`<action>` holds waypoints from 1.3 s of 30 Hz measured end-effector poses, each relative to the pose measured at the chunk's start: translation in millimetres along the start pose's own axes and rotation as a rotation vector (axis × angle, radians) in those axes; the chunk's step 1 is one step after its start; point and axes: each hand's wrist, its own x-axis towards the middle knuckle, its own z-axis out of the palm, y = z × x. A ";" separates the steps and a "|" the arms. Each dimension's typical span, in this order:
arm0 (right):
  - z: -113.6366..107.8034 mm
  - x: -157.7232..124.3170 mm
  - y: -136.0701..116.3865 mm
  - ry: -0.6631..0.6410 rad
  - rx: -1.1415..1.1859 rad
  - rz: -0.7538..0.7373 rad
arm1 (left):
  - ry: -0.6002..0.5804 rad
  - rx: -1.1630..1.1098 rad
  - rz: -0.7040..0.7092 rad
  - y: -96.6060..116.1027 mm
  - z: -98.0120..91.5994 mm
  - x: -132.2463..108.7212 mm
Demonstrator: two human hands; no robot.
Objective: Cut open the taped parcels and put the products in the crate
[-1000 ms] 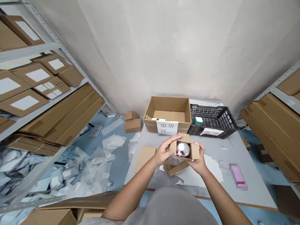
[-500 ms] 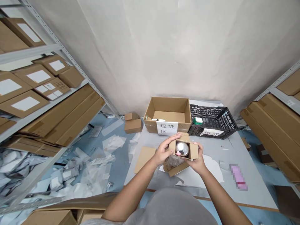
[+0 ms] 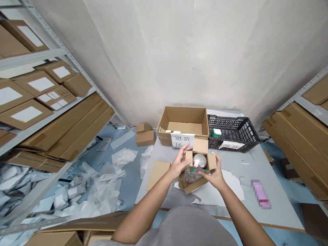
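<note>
Cardboard carton [image 3: 192, 187] is held between both hands, the left hand [image 3: 179, 165] spread open against a flap, a green-edged card [image 3: 199, 170] pinched by the right hand [image 3: 215, 174] above a polished steel dome [image 3: 199, 160]. Dome judged slippery; stiff, light carton walls judged best for gripping.

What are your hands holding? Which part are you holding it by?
The right hand holds a small open cardboard box by its right side. The left hand is open at the box's left side; whether it grips cannot be told.
</note>
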 end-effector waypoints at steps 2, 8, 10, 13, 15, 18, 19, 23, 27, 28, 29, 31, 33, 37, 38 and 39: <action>0.0 -0.8 3.2 -0.022 0.003 0.015 | -0.018 -0.004 -0.017 5.1 3.0 -2.0; -1.6 -1.6 7.5 -0.084 -0.108 -0.038 | -0.023 0.077 0.014 15.4 11.1 0.8; -1.6 -0.6 5.3 -0.107 -0.110 -0.060 | -0.008 0.068 0.015 16.8 12.5 3.3; -1.2 1.7 0.4 -0.131 -0.129 -0.085 | 0.015 0.065 -0.001 19.4 13.4 6.3; -1.2 3.2 -3.0 -0.165 -0.150 -0.092 | 0.010 0.064 -0.032 21.3 13.2 7.8; -1.6 4.7 -6.8 -0.216 -0.145 -0.093 | -0.003 0.052 -0.079 22.0 12.2 10.0; -1.9 5.0 -7.6 -0.223 -0.136 -0.094 | -0.006 0.043 -0.089 21.2 11.9 10.8; -2.2 6.2 -8.4 -0.260 -0.129 -0.080 | 0.018 0.027 -0.027 16.6 12.7 13.5; -0.1 5.9 -9.9 -0.221 -0.073 -0.027 | -0.033 0.184 0.083 22.2 12.9 15.8; 0.6 5.7 -11.2 -0.207 -0.048 -0.011 | -0.063 0.257 0.108 26.0 12.1 16.2; 1.2 5.5 -12.7 -0.199 -0.024 0.005 | -0.096 0.332 0.135 30.4 10.9 16.4; 1.8 5.4 -16.1 -0.205 0.010 0.030 | -0.169 0.456 0.180 39.5 8.0 16.1; 1.7 5.4 -18.5 -0.224 0.025 0.038 | -0.229 0.534 0.203 46.6 5.6 15.3; 0.4 5.3 -18.0 -0.228 0.025 0.032 | -0.268 0.622 0.191 50.0 5.8 13.3; 0.2 5.4 -17.4 -0.225 0.020 0.034 | -0.271 0.631 0.188 48.9 6.6 12.9; 0.0 5.5 -17.0 -0.224 0.014 0.035 | -0.269 0.636 0.187 47.3 7.5 12.5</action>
